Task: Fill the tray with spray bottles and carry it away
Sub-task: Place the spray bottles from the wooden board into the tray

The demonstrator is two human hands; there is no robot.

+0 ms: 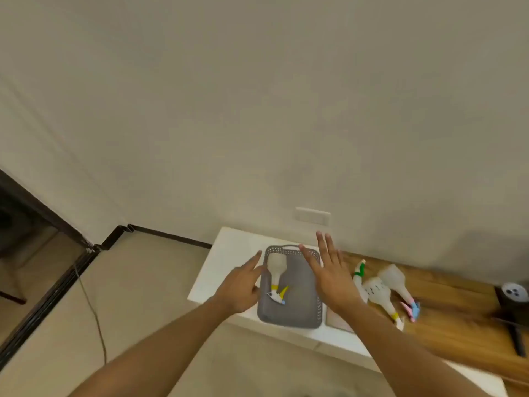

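Observation:
A grey perforated tray (pixel 300 313) rests on a white counter (pixel 232 253). One clear spray bottle with a yellow collar (pixel 276 272) lies inside the tray along its left side. My left hand (pixel 240 287) hovers open at the tray's left rim. Over the tray's right side my right hand (pixel 329 270) is open with fingers spread, holding nothing. Three more spray bottles lie on the wooden surface to the right: one with a green trigger (pixel 359 272), one with a yellow collar (pixel 379 296), one with a pink and blue trigger (pixel 398 285).
The wooden tabletop (pixel 458 316) extends right, with a dark round object (pixel 513 296) at its far end. A wall with a socket plate (pixel 313 215) stands right behind the counter. Tiled floor, a thin cable (pixel 94 310) and a dark door frame lie left.

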